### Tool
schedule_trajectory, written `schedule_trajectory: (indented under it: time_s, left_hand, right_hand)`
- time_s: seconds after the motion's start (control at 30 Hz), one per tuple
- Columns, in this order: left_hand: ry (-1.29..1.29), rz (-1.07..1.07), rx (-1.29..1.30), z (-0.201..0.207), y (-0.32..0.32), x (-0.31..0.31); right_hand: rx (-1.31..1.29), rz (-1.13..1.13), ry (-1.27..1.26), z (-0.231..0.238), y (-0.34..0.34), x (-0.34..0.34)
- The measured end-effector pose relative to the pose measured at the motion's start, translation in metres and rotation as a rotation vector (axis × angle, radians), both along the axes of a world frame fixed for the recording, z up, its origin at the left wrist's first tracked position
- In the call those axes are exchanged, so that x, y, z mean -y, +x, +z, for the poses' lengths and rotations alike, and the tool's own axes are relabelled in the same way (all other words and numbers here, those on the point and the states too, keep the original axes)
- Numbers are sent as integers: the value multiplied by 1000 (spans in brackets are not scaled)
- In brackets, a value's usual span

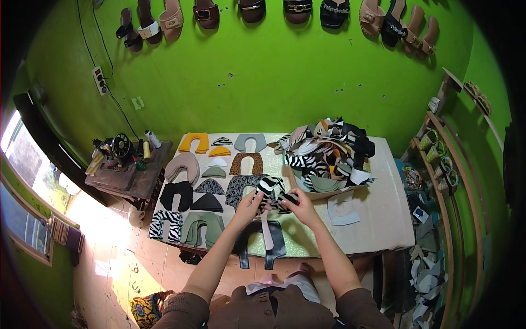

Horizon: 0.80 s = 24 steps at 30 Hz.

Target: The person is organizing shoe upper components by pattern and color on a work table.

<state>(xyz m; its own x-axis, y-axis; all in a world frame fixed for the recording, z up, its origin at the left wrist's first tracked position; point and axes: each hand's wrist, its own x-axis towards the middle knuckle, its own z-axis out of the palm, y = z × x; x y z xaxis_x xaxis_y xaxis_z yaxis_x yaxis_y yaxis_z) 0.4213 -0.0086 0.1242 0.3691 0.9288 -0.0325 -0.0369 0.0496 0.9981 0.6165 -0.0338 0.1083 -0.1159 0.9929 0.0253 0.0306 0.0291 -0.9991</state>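
Over the near middle of the table, my left hand point(251, 206) is closed on a zebra-print cut piece point(270, 186). My right hand point(301, 204) grips a smaller striped piece point(286, 202) close beside it. Whether the two pieces are joined I cannot tell. Below my hands hangs a pale pink strip point(267, 233); its upper end is hidden. Black leather-like pieces point(276, 247) hang over the table's front edge. Left of my hands lie sorted stacks of arched and half-round pieces, such as black arches point(176, 196), green arches point(201, 229) and zebra arches point(166, 225).
A sack point(303, 186) heaped with mixed scraps point(329, 151) stands at the table's back right. Near it lies a pale blue arched piece point(344, 211). A sewing machine point(119, 147) stands on a small table at left. Sandals point(206, 13) hang on the wall; a wooden rack point(457, 164) leans right.
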Motion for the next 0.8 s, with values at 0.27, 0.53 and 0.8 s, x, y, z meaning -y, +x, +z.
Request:
schedule_trajectory:
  time_s: [0.27,0.53,0.8]
  left_hand:
    - [-281,-105,30,-1,-15,4]
    - [-312,-148,65,-8,-21,18]
    - [-248,-249,104,15,-44,34]
  right_hand:
    - [605,197,346,72,-16,15]
    - [1020,409,428,81,-55,13]
    - [642,111,498,62,-32,21]
